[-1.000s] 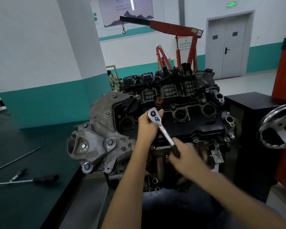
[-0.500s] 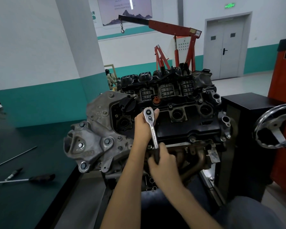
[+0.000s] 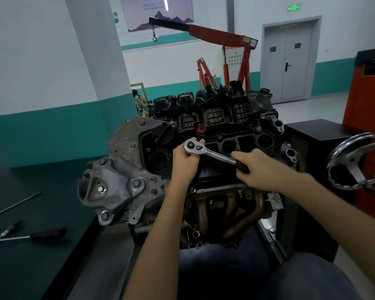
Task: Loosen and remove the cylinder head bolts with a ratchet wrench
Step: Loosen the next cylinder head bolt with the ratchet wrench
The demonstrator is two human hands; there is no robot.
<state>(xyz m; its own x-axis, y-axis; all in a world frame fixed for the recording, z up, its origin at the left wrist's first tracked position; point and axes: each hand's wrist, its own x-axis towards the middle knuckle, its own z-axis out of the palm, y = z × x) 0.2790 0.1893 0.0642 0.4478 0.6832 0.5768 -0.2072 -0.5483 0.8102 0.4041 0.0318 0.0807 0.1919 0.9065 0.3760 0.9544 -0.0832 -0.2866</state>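
Observation:
An engine (image 3: pixel 126 169) stands on a stand in front of me, its black cylinder head cover (image 3: pixel 243 135) on top. A chrome ratchet wrench (image 3: pixel 212 153) lies across the cover, head to the left, black grip to the right. My left hand (image 3: pixel 185 163) cups the wrench head from below, fingers curled around it. My right hand (image 3: pixel 260 167) grips the black handle end. The bolt and socket under the wrench head are hidden by my left hand.
Left of the engine a dark green bench (image 3: pixel 30 256) carries a screwdriver (image 3: pixel 41 234), a small tool (image 3: pixel 9 229) and a thin rod (image 3: pixel 15 205). A chrome handwheel (image 3: pixel 355 165) juts at the right beside a black cabinet (image 3: pixel 312 135). A red engine crane (image 3: pixel 223 40) stands behind.
My right hand has swung the wrench handle from pointing down toward me up and to the right. My left hand stays at the wrench head.

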